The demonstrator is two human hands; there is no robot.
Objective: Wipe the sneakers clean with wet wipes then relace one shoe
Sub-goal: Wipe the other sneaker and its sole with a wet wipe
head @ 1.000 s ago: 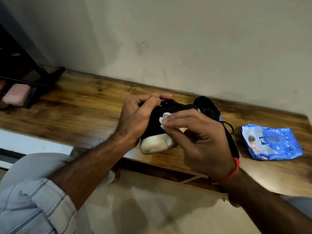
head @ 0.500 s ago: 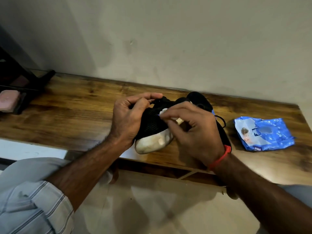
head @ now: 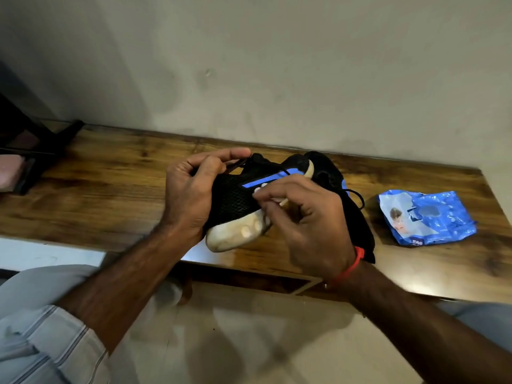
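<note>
Your left hand (head: 191, 195) curls round the black sneaker (head: 235, 200) at table (head: 110, 195) centre; your right hand (head: 307, 220) pinches a small wet wipe (head: 260, 188) against its side. Pack (head: 426, 217) sits at 3 o'clock. The wipe could slip from so slight a pinch, and the loose lace (head: 357, 196) may snag

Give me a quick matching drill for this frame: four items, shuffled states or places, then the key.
Items:
1. left hand
2. right hand
3. wipes pack
4. second sneaker

States or places:
A. lies on the wooden bench, right of both shoes
B. pinches a small white wipe against the shoe's side
C. grips the held sneaker at its upper
D. lies on the bench behind the right hand, partly hidden

Pairs: 1-C, 2-B, 3-A, 4-D
</note>
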